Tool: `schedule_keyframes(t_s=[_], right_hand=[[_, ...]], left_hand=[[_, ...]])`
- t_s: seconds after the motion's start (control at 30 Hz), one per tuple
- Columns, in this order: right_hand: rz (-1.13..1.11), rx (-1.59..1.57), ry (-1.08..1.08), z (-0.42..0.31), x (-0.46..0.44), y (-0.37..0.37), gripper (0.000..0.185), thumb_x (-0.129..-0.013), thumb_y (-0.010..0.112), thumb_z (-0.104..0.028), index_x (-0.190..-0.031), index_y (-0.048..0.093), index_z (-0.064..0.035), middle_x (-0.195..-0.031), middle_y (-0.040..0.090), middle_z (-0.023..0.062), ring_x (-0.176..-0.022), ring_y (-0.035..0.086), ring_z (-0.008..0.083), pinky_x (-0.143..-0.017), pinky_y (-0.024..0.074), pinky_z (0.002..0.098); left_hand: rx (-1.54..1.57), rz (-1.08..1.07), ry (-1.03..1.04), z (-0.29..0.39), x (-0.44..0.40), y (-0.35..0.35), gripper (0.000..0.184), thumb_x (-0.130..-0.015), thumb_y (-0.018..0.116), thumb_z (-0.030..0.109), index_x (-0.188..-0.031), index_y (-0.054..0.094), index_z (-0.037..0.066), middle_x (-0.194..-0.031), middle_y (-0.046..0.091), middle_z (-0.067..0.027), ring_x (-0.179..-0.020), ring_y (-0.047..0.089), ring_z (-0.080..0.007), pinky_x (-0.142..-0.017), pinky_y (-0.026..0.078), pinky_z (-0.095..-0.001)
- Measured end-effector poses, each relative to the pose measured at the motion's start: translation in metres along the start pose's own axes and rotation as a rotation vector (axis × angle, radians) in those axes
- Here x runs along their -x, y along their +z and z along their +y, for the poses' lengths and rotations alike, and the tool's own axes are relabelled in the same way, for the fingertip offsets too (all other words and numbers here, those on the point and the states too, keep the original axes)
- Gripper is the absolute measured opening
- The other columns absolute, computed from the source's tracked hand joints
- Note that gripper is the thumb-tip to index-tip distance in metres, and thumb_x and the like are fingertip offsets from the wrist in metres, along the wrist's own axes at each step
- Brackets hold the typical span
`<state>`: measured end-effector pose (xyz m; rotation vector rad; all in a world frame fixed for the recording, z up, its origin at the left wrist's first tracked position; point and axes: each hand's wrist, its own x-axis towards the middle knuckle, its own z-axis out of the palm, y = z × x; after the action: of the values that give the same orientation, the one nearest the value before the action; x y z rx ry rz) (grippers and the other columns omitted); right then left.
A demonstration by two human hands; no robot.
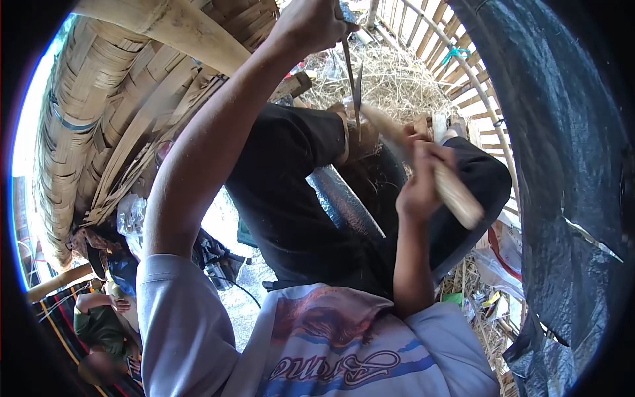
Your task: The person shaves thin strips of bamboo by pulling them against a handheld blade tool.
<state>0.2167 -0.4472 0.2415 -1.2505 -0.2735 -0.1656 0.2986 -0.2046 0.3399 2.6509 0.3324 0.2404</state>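
My left hand [317,26] is at the top centre, closed round the upper end of a thin dark metal tool [349,63], which points downward. Lower and to the right, my right hand [426,175] grips a pale wooden handle [458,197], blurred by motion. At the handle's upper end is a narrow, pointed metal head [358,91], close beside the thin tool; whether they touch is unclear. Below them, a brown block-like piece [362,147] lies between my knees, partly hidden.
Woven bamboo [79,132] stands at left, and a dark plastic sheet [562,132] hangs at right. Straw [390,73] covers the ground ahead. A silvery cylinder [344,198] lies between my legs. Another person [99,324] is at lower left.
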Motion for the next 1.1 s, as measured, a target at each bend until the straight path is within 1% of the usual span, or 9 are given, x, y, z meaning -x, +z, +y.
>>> schedule_keyframes(t_s=[0.23, 0.3, 0.47, 0.53, 0.57, 0.63, 0.77, 0.97, 1.1], right_hand=[[0.044, -0.221, 0.067, -0.011, -0.021, -0.005, 0.004, -0.090, 0.049, -0.001, -0.092, 0.051, 0.0008, -0.092, 0.062, 0.0171, -0.094, 0.063, 0.0295, -0.091, 0.0458, 0.0403], [0.080, -0.172, 0.072, 0.000, -0.008, 0.001, 0.005, -0.086, 0.055, -0.003, -0.090, 0.053, -0.0028, -0.091, 0.062, 0.0127, -0.096, 0.062, 0.0233, -0.092, 0.0447, 0.0363], [-0.005, 0.164, 0.248, 0.038, -0.006, -0.017, 0.009, -0.085, 0.058, -0.001, -0.091, 0.053, -0.0049, -0.094, 0.064, 0.0123, -0.094, 0.063, 0.0224, -0.089, 0.0462, 0.0361], [0.103, -0.244, 0.181, 0.002, -0.014, -0.014, 0.006, -0.088, 0.056, -0.004, -0.091, 0.053, -0.0003, -0.089, 0.063, 0.0140, -0.094, 0.062, 0.0245, -0.089, 0.0457, 0.0383], [0.092, -0.268, 0.184, -0.006, -0.018, -0.012, 0.005, -0.089, 0.054, -0.001, -0.093, 0.051, 0.0008, -0.090, 0.063, 0.0157, -0.095, 0.062, 0.0266, -0.089, 0.0460, 0.0391], [0.058, -0.119, 0.131, 0.011, -0.007, -0.010, 0.004, -0.087, 0.056, -0.001, -0.091, 0.053, 0.0001, -0.091, 0.063, 0.0147, -0.096, 0.061, 0.0250, -0.089, 0.0459, 0.0379], [0.050, 0.097, 0.379, 0.061, 0.004, -0.024, 0.006, -0.085, 0.061, -0.003, -0.088, 0.057, -0.0002, -0.094, 0.064, 0.0144, -0.095, 0.062, 0.0223, -0.092, 0.0451, 0.0348], [0.071, -0.238, 0.238, 0.013, -0.014, -0.017, 0.004, -0.086, 0.059, -0.003, -0.088, 0.057, -0.0001, -0.095, 0.064, 0.0151, -0.097, 0.062, 0.0243, -0.093, 0.0457, 0.0363], [-0.046, 0.154, 0.263, 0.104, 0.029, -0.034, 0.018, -0.082, 0.067, -0.017, -0.093, 0.059, -0.0064, -0.093, 0.062, 0.0077, -0.091, 0.060, 0.0170, -0.085, 0.0492, 0.0343]], left_hand=[[-0.053, -0.029, -0.034, 0.005, 0.003, 0.001, 0.022, -0.075, 0.070, 0.020, -0.073, 0.067, -0.001, -0.062, 0.060, -0.0224, -0.055, 0.062, -0.0322, -0.052, 0.047, -0.0424], [-0.078, -0.040, 0.028, 0.000, -0.001, 0.005, 0.039, -0.075, 0.074, 0.040, -0.068, 0.069, 0.003, -0.054, 0.062, -0.0058, -0.049, 0.062, -0.0158, -0.052, 0.049, -0.0316], [-0.062, -0.054, 0.030, -0.001, -0.004, 0.000, 0.035, -0.078, 0.073, 0.038, -0.070, 0.071, 0.004, -0.056, 0.064, -0.0044, -0.051, 0.063, -0.0141, -0.053, 0.049, -0.0297], [0.085, -0.059, 0.042, -0.003, -0.002, 0.009, 0.035, -0.078, 0.072, 0.038, -0.070, 0.071, 0.004, -0.055, 0.063, -0.0037, -0.050, 0.062, -0.0140, -0.052, 0.049, -0.0298], [-0.014, -0.009, -0.007, 0.008, 0.001, 0.001, 0.022, -0.075, 0.070, 0.020, -0.073, 0.066, -0.002, -0.065, 0.061, -0.0233, -0.060, 0.063, -0.0355, -0.056, 0.047, -0.0445], [-0.089, -0.091, 0.046, 0.002, -0.004, 0.005, 0.036, -0.079, 0.072, 0.038, -0.068, 0.070, 0.004, -0.054, 0.062, -0.0037, -0.049, 0.061, -0.0134, -0.050, 0.048, -0.0294], [-0.034, -0.069, 0.030, -0.003, -0.007, 0.007, 0.037, -0.079, 0.071, 0.040, -0.066, 0.070, 0.005, -0.051, 0.060, -0.0036, -0.047, 0.060, -0.0128, -0.050, 0.046, -0.0284], [0.007, -0.048, 0.040, 0.004, -0.004, 0.011, 0.037, -0.076, 0.073, 0.040, -0.066, 0.069, 0.004, -0.053, 0.062, -0.0053, -0.052, 0.063, -0.0145, -0.052, 0.047, -0.0304], [-0.131, -0.011, 0.088, -0.004, -0.011, 0.013, 0.036, -0.075, 0.074, 0.042, -0.072, 0.072, 0.006, -0.055, 0.063, -0.0057, -0.053, 0.063, -0.0149, -0.053, 0.048, -0.0310]])
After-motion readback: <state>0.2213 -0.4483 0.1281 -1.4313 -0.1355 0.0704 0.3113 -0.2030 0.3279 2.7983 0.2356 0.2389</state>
